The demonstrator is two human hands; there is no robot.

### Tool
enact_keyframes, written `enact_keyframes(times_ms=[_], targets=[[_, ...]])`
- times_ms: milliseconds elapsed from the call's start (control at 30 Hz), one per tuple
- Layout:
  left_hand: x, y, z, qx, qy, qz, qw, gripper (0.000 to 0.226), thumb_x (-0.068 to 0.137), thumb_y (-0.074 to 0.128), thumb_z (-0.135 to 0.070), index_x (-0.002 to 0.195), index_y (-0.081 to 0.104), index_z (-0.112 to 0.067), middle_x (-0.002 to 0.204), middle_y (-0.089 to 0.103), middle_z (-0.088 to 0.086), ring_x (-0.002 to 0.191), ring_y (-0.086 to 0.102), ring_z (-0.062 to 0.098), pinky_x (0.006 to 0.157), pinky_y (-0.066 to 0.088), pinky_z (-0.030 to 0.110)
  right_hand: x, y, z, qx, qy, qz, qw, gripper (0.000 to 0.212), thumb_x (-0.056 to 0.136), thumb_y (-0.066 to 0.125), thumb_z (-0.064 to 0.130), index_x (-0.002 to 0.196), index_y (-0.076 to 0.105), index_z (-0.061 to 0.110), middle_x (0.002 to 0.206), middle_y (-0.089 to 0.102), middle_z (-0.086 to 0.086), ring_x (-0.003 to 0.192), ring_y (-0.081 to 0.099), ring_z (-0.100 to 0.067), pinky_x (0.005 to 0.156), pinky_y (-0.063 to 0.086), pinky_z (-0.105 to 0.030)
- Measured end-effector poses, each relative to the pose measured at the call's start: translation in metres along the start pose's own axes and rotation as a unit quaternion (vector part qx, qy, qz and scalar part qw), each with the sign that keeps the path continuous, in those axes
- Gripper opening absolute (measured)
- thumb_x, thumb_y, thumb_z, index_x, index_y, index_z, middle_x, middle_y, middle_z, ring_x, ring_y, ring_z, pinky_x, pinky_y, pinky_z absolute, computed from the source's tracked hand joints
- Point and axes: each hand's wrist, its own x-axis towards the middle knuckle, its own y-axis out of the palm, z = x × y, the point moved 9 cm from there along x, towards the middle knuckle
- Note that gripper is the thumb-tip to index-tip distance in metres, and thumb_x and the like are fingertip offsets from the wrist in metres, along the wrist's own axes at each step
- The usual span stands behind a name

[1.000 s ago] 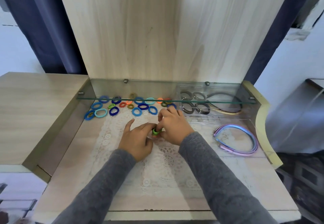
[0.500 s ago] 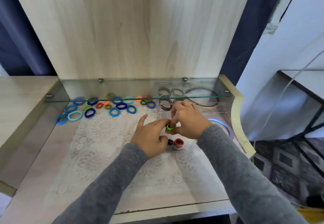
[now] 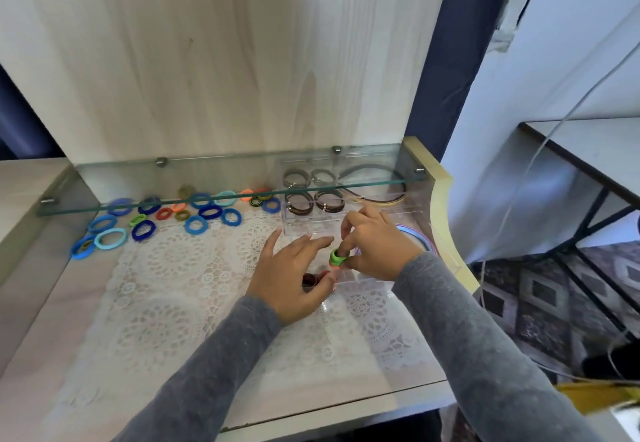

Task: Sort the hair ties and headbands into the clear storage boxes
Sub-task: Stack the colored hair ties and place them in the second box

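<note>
glass shelf (image 3: 225,197) low over hair ties (image 3: 195,224), open room above lace mat (image 3: 166,286)

No lettering to read anywhere: nothing printed on the clear storage boxes (image 3: 304,225), the green hair tie (image 3: 335,257) or the wooden back panel (image 3: 225,61). Any faint moulded mark on the plastic may be lost in glare.

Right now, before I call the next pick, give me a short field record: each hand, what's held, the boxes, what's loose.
Right hand: pinches a green hair tie over the near clear box
Left hand: fingers straight, holds nothing, beside the tie
Near clear box: dark red ties inside
Far clear box: brown ties, dark headband
Loose: coloured ties at the lace mat's far left; pastel headbands behind the right hand
</note>
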Motion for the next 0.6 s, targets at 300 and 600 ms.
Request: enact_keyframes(times_ms=[300, 600], targets=[[-0.009, 0.004, -0.005, -0.027, 0.073, -0.04, 0.996, 0.065, 0.073, 0.067, -0.051, 0.132, 0.047, -0.031, 0.131, 0.052, -0.022, 0.134, 0.039, 0.002, 0.118, 0.011, 0.047, 0.001, 0.014, -0.002, -0.02, 0.01, 0.054, 0.998, 0.02, 0.086, 0.064, 0.037, 0.104, 0.071, 0.033, 0.115, 0.049, 0.004, 0.111, 0.034, -0.02, 0.094, 0.029, -0.033], [-0.007, 0.011, 0.0, -0.034, 0.059, -0.023, 0.997, 0.06, 0.076, 0.062, -0.048, 0.131, 0.045, -0.032, 0.128, 0.056, -0.018, 0.122, 0.049, 0.002, 0.117, 0.015, 0.038, -0.001, 0.022, -0.001, -0.039, 0.05, 0.156, 0.986, 0.038, 0.089, 0.054, 0.01, 0.119, 0.063, 0.032, 0.122, 0.042, -0.004, 0.117, 0.032, -0.026, 0.098, 0.031, -0.037]])
